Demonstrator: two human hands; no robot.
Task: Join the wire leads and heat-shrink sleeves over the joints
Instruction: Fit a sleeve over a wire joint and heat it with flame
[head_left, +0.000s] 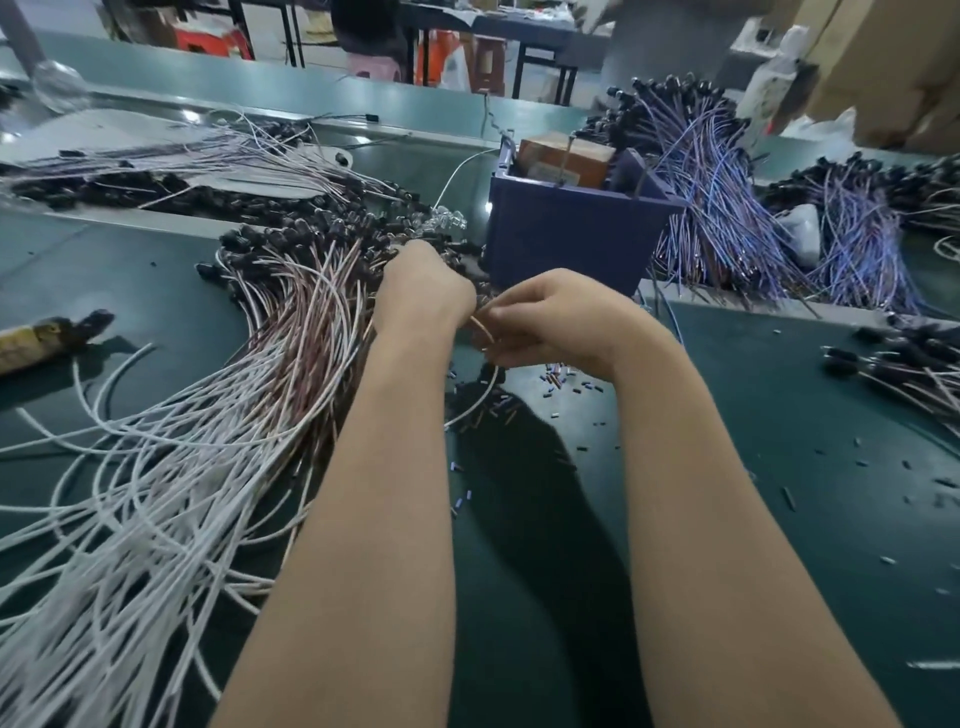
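A large fan of white and brown wire leads (208, 415) with black end caps spreads over the dark green table (753, 415) on the left. My left hand (421, 291) reaches into the black-capped ends of that pile with its fingers curled down among them; what it holds is hidden. My right hand (550, 322) pinches the end of one thin lead (480, 332), which curves down to the table. Small loose sleeve pieces (561, 376) lie scattered just under and behind my right hand.
A dark blue bin (571, 244) holding a brown box stands just behind my hands. Bundles of blue and purple wires (727, 208) lie at the right and far right. A yellow-handled tool (47, 338) lies at the left edge.
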